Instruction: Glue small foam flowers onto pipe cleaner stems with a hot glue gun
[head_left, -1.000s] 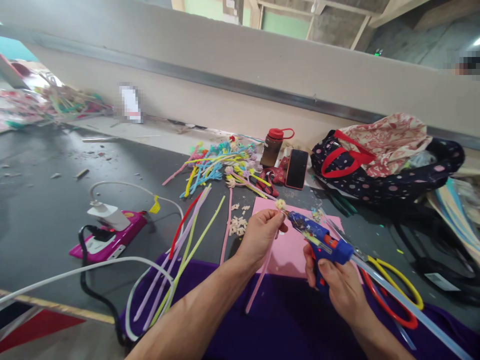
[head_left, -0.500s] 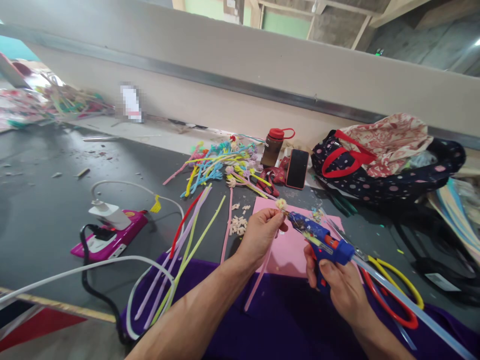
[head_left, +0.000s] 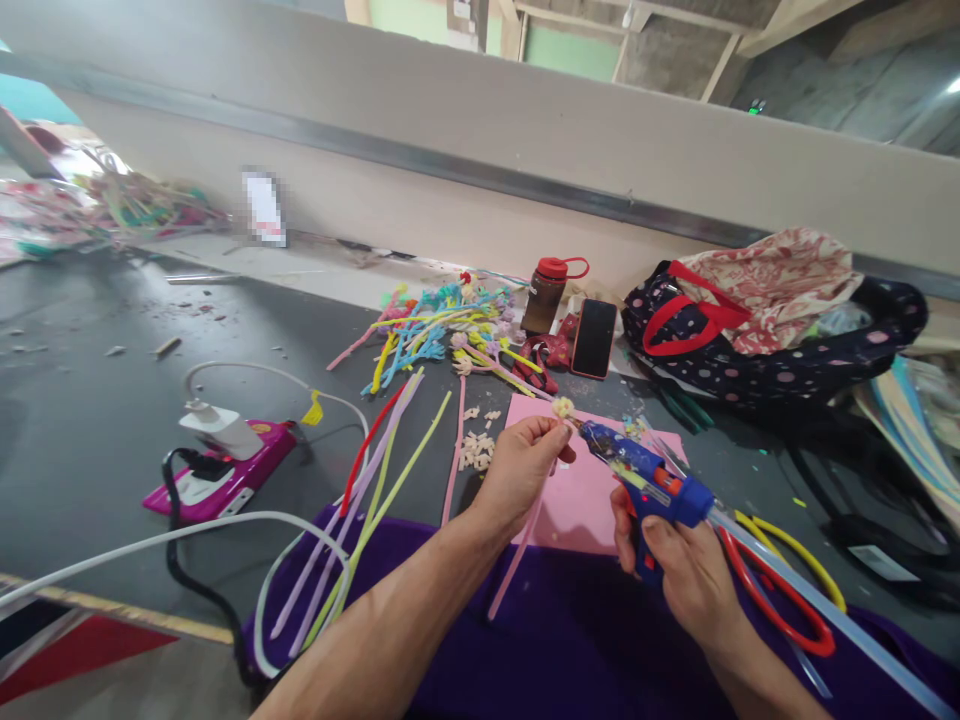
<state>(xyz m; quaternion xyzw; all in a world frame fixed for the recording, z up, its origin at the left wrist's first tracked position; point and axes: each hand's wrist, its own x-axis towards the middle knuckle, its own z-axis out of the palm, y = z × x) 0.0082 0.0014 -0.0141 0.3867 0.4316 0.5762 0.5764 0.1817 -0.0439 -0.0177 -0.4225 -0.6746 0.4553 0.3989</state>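
Observation:
My left hand (head_left: 519,468) pinches a pink pipe-cleaner stem (head_left: 516,562) that carries a small cream flower head (head_left: 562,407) at its top. My right hand (head_left: 684,566) grips a blue hot glue gun (head_left: 646,479) by the handle, finger at the trigger. The gun's nozzle points left and almost touches the stem just under the flower head. A clear glue stick (head_left: 825,612) trails out of the gun's back towards the lower right. Both hands hover over a pink sheet (head_left: 581,500) on the dark table.
Loose pipe cleaners (head_left: 367,480) lie left of my hands, with a pile of finished colourful flowers (head_left: 442,325) behind. A pink power strip (head_left: 221,465) with cables sits at left. A bottle (head_left: 544,292), a phone (head_left: 595,337), a dotted bag (head_left: 772,320) and scissors (head_left: 780,590) stand to the right.
The glue gun has shifted slightly to the right and tilted a little; my left hand and the flower stem stay almost still.

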